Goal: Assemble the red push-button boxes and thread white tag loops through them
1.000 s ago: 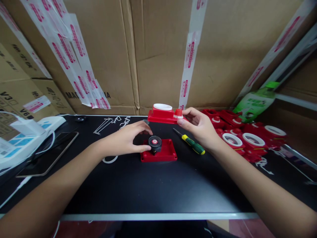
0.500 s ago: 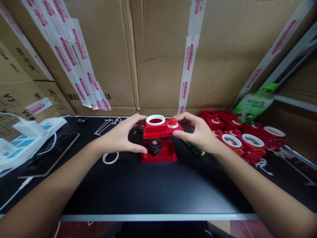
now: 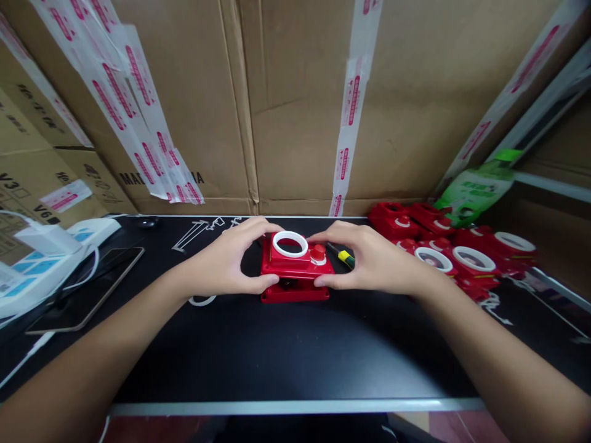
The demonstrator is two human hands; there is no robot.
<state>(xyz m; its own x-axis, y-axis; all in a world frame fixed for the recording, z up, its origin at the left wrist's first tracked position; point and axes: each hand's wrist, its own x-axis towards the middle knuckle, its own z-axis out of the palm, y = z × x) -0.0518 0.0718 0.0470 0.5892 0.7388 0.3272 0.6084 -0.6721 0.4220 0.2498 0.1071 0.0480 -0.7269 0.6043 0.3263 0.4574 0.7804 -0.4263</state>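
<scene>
At the frame's centre, the left hand (image 3: 226,258) and the right hand (image 3: 372,261) are gripping a red cover (image 3: 295,266) by opposite ends, fingers clamping it front and back, above a red box (image 3: 298,296) that is resting on the counter (image 3: 286,357). Whether their edges are touching is unclear. Uneven thumb pressure could be leaving the cover seated crooked, or a fingertip could be getting pinched in the dark gap. Both parts are looking like glossy moulded plastic, roughly rectangular; the cover is carrying a smooth white ring (image 3: 290,255) and a stubby red knob (image 3: 317,252).
</scene>
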